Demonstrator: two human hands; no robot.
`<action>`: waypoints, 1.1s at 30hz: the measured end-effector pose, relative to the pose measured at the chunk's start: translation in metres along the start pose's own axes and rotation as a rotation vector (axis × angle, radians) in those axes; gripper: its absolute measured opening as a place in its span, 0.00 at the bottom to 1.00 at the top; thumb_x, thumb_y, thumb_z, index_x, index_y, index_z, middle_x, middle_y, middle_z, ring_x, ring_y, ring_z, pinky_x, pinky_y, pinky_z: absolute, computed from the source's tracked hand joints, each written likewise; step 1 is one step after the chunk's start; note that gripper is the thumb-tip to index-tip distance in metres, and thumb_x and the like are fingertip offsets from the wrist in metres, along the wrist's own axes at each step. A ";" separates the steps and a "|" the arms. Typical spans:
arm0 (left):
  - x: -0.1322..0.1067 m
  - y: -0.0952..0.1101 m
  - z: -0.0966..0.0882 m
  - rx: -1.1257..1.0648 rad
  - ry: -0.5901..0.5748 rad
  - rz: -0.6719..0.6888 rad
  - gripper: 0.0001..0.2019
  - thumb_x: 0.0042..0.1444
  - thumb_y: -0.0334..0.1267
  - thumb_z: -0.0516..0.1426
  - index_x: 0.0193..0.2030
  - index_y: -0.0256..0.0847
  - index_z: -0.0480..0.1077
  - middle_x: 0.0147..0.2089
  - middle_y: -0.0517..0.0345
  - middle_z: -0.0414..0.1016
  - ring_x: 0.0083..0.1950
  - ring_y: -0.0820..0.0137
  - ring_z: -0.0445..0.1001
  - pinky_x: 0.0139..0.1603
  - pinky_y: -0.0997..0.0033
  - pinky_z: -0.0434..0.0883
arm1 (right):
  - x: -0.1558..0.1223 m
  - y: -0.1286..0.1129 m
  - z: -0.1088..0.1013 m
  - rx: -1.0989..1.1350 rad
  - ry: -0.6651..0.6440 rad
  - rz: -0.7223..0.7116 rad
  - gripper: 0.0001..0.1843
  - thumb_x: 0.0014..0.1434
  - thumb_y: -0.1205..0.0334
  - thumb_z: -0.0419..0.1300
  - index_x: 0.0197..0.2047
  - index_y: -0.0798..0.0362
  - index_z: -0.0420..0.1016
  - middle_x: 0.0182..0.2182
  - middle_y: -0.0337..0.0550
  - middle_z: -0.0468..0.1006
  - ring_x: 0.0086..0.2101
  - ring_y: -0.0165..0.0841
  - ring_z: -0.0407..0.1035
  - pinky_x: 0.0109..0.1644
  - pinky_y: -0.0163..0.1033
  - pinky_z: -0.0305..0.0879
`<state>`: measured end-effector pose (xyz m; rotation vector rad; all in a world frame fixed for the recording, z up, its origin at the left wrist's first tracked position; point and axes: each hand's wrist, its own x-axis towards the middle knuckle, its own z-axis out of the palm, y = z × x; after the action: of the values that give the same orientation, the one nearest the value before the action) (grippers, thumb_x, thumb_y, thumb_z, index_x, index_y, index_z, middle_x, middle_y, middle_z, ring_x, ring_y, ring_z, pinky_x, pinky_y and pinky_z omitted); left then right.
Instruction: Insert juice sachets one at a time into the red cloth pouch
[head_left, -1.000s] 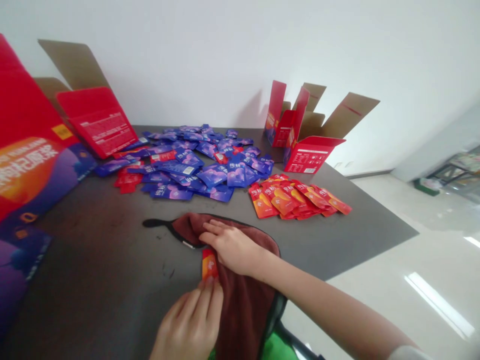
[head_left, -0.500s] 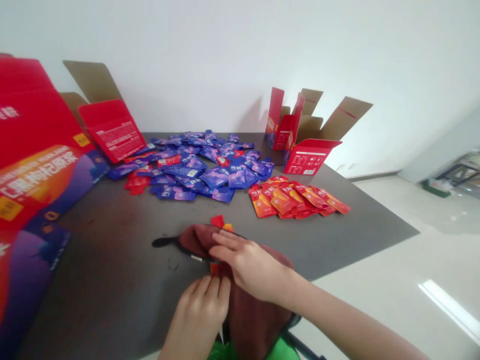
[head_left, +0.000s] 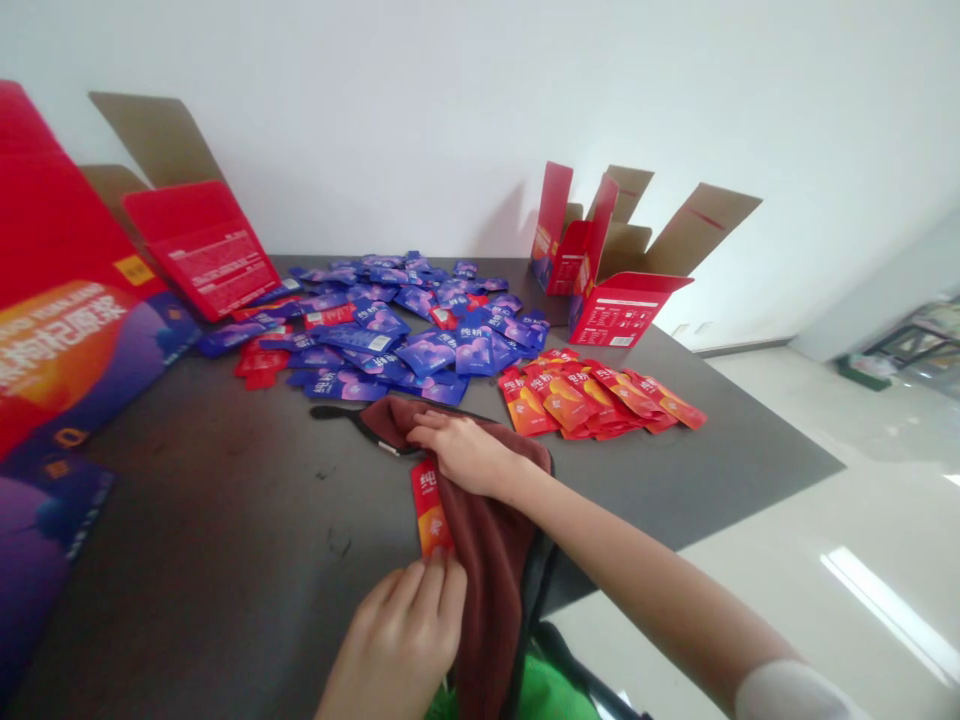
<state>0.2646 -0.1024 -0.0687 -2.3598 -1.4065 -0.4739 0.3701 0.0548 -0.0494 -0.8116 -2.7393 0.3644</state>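
Observation:
My left hand (head_left: 409, 625) pinches the lower end of a red and orange sachet (head_left: 430, 508), which lies flat on the dark grey table (head_left: 225, 480). My right hand (head_left: 457, 450) is on a brown cloth (head_left: 484, 570) with black edging, its fingers curled into the bunched fabric just beyond the sachet's top end. The cloth covers the sachet's right side and hangs down toward the table's near edge. A black loop sticks out at the cloth's left tip.
A pile of purple sachets (head_left: 435, 350) mixed with some red ones lies toward the wall. Red and orange sachets (head_left: 592, 395) overlap to the right. Open red boxes (head_left: 626, 305) stand at back right; larger red and purple boxes (head_left: 67, 300) fill the left.
My right hand has slid the cloth away from me, uncovering more of the red sachet. My left hand stays low, keeping its pinch on the sachet's near end.

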 end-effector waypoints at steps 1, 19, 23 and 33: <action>0.001 0.000 -0.003 -0.001 -0.052 0.004 0.17 0.45 0.18 0.47 0.36 0.38 0.70 0.34 0.55 0.75 0.32 0.69 0.71 0.35 0.71 0.69 | 0.001 0.001 -0.003 0.006 0.015 0.019 0.18 0.53 0.78 0.47 0.45 0.59 0.68 0.48 0.50 0.70 0.51 0.33 0.63 0.55 0.38 0.58; -0.003 -0.004 0.006 -0.039 0.009 0.052 0.18 0.46 0.19 0.47 0.37 0.37 0.71 0.32 0.57 0.76 0.31 0.70 0.71 0.35 0.72 0.69 | -0.042 -0.032 -0.004 -0.045 -0.067 -0.070 0.15 0.56 0.73 0.49 0.46 0.60 0.67 0.55 0.54 0.64 0.58 0.33 0.54 0.62 0.38 0.48; 0.004 -0.004 -0.003 -0.046 -0.086 0.040 0.16 0.48 0.20 0.48 0.38 0.38 0.71 0.35 0.57 0.76 0.33 0.70 0.72 0.34 0.72 0.70 | -0.012 -0.006 0.002 -0.012 -0.002 -0.035 0.18 0.53 0.77 0.48 0.46 0.59 0.67 0.52 0.52 0.67 0.55 0.33 0.58 0.59 0.38 0.53; 0.015 -0.001 -0.010 -0.064 -0.277 -0.022 0.18 0.45 0.16 0.48 0.34 0.38 0.72 0.30 0.56 0.75 0.31 0.68 0.73 0.33 0.69 0.72 | -0.044 -0.037 -0.033 0.089 0.149 0.017 0.20 0.54 0.77 0.46 0.49 0.56 0.66 0.56 0.47 0.63 0.58 0.29 0.54 0.61 0.33 0.50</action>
<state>0.2694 -0.0947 -0.0532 -2.5416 -1.5566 -0.2046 0.3984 0.0055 -0.0146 -0.8048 -2.5611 0.4090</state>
